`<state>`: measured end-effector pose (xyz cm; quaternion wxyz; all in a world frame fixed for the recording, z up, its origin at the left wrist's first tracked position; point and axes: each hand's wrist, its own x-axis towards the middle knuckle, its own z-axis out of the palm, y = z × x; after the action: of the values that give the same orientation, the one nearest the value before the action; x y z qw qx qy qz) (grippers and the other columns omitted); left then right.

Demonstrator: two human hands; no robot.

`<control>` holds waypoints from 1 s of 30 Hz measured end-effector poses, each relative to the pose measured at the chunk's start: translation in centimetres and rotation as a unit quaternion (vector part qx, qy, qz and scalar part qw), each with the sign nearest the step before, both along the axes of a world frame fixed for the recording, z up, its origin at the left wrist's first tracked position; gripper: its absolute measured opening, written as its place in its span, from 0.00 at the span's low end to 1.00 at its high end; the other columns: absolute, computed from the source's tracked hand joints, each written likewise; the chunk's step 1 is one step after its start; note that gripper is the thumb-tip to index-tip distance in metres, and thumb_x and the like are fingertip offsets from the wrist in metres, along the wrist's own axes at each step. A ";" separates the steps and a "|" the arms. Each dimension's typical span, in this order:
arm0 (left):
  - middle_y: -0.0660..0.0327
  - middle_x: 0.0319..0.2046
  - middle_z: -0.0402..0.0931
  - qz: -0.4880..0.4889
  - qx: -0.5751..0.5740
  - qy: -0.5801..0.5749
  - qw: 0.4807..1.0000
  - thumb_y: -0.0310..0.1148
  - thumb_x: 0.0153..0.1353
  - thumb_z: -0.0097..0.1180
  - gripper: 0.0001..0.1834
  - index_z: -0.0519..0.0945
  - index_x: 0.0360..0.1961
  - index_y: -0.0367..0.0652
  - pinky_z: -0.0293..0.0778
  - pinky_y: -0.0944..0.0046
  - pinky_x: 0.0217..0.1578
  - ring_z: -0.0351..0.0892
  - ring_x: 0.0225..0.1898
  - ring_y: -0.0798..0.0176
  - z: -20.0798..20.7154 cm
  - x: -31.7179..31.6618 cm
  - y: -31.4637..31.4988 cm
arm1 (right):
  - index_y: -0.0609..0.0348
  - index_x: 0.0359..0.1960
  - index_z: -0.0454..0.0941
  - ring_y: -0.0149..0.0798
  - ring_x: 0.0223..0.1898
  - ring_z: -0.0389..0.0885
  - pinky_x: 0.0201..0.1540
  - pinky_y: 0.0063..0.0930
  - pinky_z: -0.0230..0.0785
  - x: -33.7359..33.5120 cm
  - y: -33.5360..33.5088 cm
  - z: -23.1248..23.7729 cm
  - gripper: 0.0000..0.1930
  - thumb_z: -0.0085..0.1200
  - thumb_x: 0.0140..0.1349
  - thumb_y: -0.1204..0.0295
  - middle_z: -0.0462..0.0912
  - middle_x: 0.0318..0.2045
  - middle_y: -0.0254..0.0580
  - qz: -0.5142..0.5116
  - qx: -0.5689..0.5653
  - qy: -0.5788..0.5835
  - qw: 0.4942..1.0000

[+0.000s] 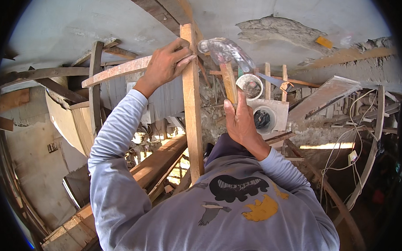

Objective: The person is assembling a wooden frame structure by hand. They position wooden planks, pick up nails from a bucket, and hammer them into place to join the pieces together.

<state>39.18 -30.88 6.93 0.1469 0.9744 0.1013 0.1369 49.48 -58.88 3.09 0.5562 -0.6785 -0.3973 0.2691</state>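
Hammer [229, 78] stands in the right hand [244, 122], near 3 o'clock from the centre of the view, fingers wrapped around the lower handle, thumb along it. Its head is towards 12 o'clock, the striking face turned to 9 and just beside the post [191, 98], the claw turned to 4. Holding it that low probably leaves room for the head to swing.

The left hand [168, 64], at 11 o'clock, is curled around the post near its top, fingertips on the near face, likely to steady it. Whether something small is pinched there cannot be told. The post runs from just before 12 down to 6 o'clock. At 10, a slat [116, 71] reaches behind the left wrist; its far end is hidden, so whether it touches the post is unclear.

Between 1 and 2, a white tub [249, 87] sits apart from the hammer. No brand, label or lettering can be made out; the shirt [180, 222] carries only dark and yellow printed figures.
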 end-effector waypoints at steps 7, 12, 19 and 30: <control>0.57 0.45 0.80 0.002 -0.022 0.006 1.000 0.36 0.68 0.64 0.09 0.83 0.40 0.41 0.81 0.50 0.38 0.84 0.39 0.48 0.1 -0.1 0.4 | 0.67 0.68 0.64 0.72 0.39 0.85 0.41 0.52 0.74 1.3 0.1 3.2 0.22 0.49 0.79 0.68 0.82 0.35 0.70 -0.014 -0.012 0.019 1.000; 0.56 0.44 0.80 0.002 -0.052 -0.005 0.999 0.37 0.67 0.65 0.10 0.84 0.41 0.41 0.80 0.51 0.37 0.84 0.38 0.47 0.0 -0.3 0.7 | 0.70 0.67 0.64 0.73 0.37 0.84 0.40 0.53 0.74 2.3 0.9 2.2 0.22 0.49 0.78 0.70 0.81 0.33 0.69 0.051 -0.051 0.002 0.997; 0.57 0.42 0.79 -0.002 -0.104 -0.014 0.994 0.33 0.67 0.65 0.08 0.82 0.38 0.39 0.76 0.58 0.35 0.81 0.33 0.54 0.0 -0.3 1.2 | 0.70 0.66 0.65 0.70 0.34 0.83 0.37 0.51 0.73 2.2 1.0 2.2 0.21 0.50 0.77 0.71 0.80 0.31 0.67 0.089 -0.082 -0.025 0.992; 0.56 0.39 0.76 0.033 -0.083 -0.008 0.996 0.31 0.64 0.66 0.09 0.79 0.36 0.39 0.74 0.58 0.32 0.79 0.30 0.55 0.1 -0.2 0.7 | 0.70 0.67 0.64 0.71 0.27 0.80 0.32 0.54 0.69 2.0 1.0 1.4 0.23 0.51 0.77 0.70 0.78 0.23 0.64 0.057 -0.036 0.004 0.998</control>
<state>38.97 -30.16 7.00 0.2237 0.9538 0.1435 0.1404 51.48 -57.86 4.53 0.5172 -0.6730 -0.4228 0.3173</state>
